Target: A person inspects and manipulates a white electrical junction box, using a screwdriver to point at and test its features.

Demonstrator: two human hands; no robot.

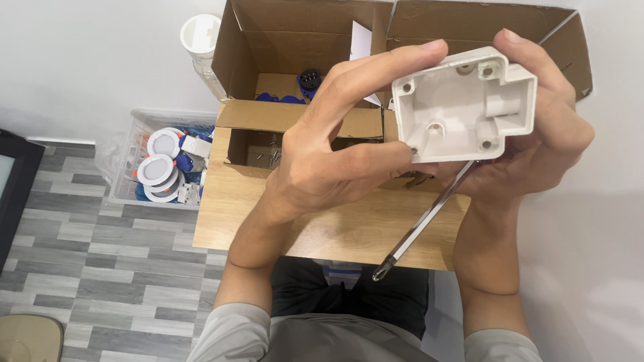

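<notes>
A large cardboard box [402, 40] is standing open at the back of a wooden table [335, 231], with a smaller cardboard box [295, 134] of screws sitting just in front of it. Beside the table, a clear plastic bin [134, 144] is holding round white light fittings [155, 171]. Above the table, the left hand [335, 147] and right hand [543, 147] are both gripping a white plastic housing [464, 107] (its hollow side facing up). The right hand is also holding a screwdriver [422, 224], its shaft slanting down towards the person's lap.
</notes>
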